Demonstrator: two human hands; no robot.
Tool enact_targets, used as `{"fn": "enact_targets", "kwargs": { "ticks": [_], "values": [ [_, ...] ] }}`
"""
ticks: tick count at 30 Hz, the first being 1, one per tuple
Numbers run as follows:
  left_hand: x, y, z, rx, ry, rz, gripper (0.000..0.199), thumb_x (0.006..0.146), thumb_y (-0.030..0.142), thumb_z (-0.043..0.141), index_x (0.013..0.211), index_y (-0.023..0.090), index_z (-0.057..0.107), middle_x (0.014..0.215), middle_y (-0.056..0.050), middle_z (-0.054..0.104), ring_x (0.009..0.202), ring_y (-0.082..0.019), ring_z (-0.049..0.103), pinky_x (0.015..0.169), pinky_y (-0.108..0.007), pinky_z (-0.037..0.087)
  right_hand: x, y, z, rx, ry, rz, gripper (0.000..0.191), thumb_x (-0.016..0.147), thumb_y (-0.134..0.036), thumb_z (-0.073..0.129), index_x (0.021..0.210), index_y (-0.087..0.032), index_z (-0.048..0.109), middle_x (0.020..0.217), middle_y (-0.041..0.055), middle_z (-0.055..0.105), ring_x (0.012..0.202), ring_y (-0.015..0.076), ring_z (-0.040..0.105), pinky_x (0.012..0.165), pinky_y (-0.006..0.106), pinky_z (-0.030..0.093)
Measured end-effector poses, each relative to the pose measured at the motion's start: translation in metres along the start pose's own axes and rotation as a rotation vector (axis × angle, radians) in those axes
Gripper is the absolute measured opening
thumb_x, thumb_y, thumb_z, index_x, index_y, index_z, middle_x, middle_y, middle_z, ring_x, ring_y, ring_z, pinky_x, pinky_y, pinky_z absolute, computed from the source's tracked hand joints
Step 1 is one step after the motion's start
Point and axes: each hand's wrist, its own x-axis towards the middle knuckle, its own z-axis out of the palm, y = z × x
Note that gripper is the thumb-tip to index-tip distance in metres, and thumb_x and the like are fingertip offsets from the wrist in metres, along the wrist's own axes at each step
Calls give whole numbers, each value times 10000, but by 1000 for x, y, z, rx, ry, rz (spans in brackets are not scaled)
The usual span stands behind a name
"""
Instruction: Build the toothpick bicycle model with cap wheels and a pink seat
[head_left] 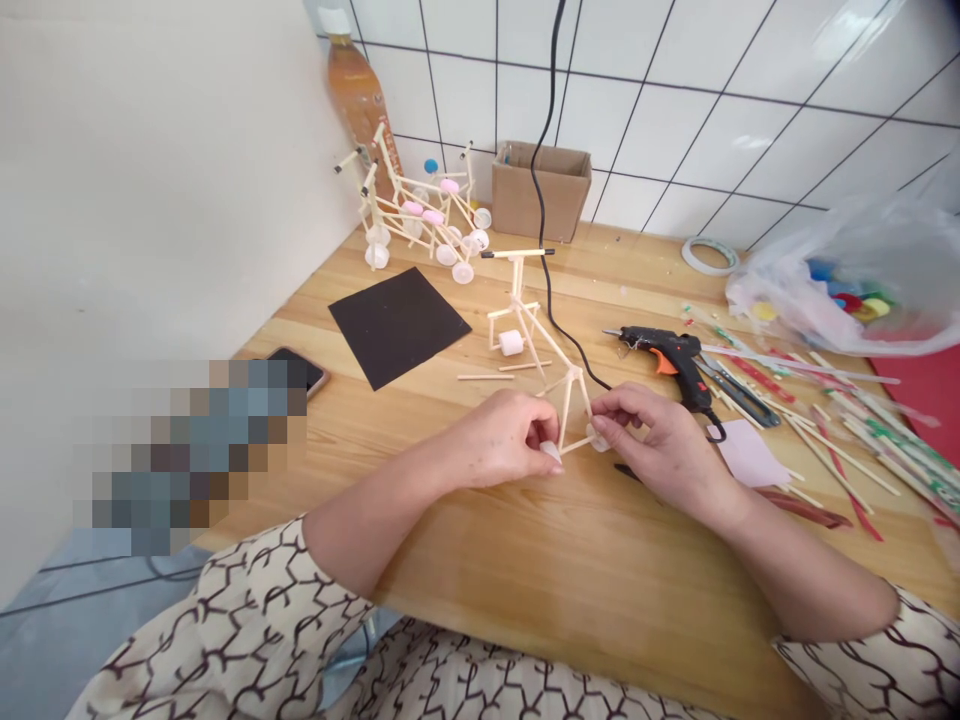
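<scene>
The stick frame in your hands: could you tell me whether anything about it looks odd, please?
The stick frame looks bare: the stick models behind it carry pink discs, and it has none.

Glue gun (664,352) blocks right hand (664,440) forward; black cord (541,200) behind stick frame (538,335).

**Wooden countertop (600,610) bearing craft materials**
Assembled stick-and-cap models (420,215) are standing at the far corner beside a cardboard box (541,190); a black card (397,325) is lying flat near a phone (296,368); a hot glue gun (660,350) is resting beside scissors (739,392), loose wooden sticks (847,450) and a pink paper slip (750,452).
</scene>
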Motion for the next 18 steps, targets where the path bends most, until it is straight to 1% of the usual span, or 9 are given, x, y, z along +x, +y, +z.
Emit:
{"fn": "enact_targets", "kwargs": {
  "ticks": [7,12,15,18],
  "values": [
    [0,-3,2,-15,-5,-30,169,636,258,687,728,164,580,702,-10,647,634,-143,595,556,-241,435,-2,-2,-3,-4,32,-24,97,814,-160,521,829,-166,616,736,33,598,679,151,553,626,284,450],
    [1,-5,3,-15,-8,-49,186,635,264,686,747,169,573,714,-14,651,657,-154,609,581,-254,451,-3,-2,-9,-31,91,-59,88,808,-155,528,835,-180,608,762,32,618,707,153,564,645,284,458],
    [0,-4,3,-21,-16,-66,187,638,265,683,751,168,569,723,-17,655,663,-157,613,588,-257,456,-5,-1,-21,-76,144,-56,87,812,-176,526,838,-186,609,785,34,627,714,155,570,643,283,459],
    [0,-3,3,-46,-23,-83,183,644,263,676,747,166,561,727,-20,656,670,-157,616,589,-255,459,-6,4,-44,-162,254,-8,80,803,-218,540,820,-196,615,760,30,637,670,157,565,615,286,448]
  ]
}}
